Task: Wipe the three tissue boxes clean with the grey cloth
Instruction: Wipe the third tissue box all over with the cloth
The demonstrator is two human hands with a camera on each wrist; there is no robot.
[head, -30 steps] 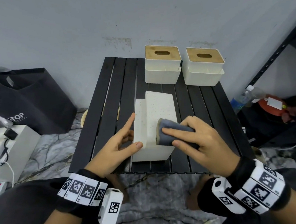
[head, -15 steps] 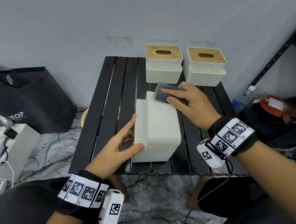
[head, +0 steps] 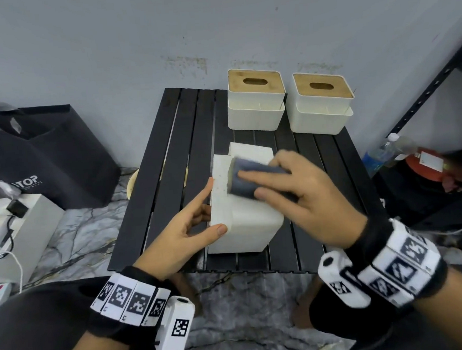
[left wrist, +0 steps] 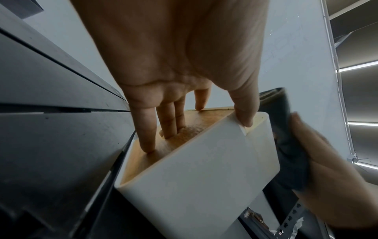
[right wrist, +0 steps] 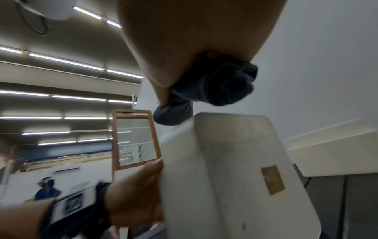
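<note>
From the head view, a black slatted table (head: 169,162) is seen against a grey wall, with a black bag (head: 45,155) on the floor to its left and a plastic bottle (head: 386,150) beside a dark metal rack (head: 423,87) to its right. Two upright tissue boxes with wooden lids (head: 256,102) (head: 320,105) are placed side by side at the table's far edge. A third tissue box (head: 244,223) is laid on its side near the front edge. It is steadied by the left hand (head: 179,233), thumb on its upper face and fingers extended along its left side. The folded grey cloth (head: 249,179) is pressed onto the box's upper face by the right hand (head: 308,196), whose fingers are wrapped over it.

In the left wrist view, the fingers (left wrist: 147,129) are shown straight against the box's wooden lid (left wrist: 184,134), the thumb hooked over the white edge; the cloth (left wrist: 282,129) is seen at the right.

In the right wrist view, which is blurred, the bunched cloth (right wrist: 214,87) is clasped under the palm at the box's (right wrist: 235,161) top edge, and the left hand (right wrist: 135,194) is seen holding the box's side.
</note>
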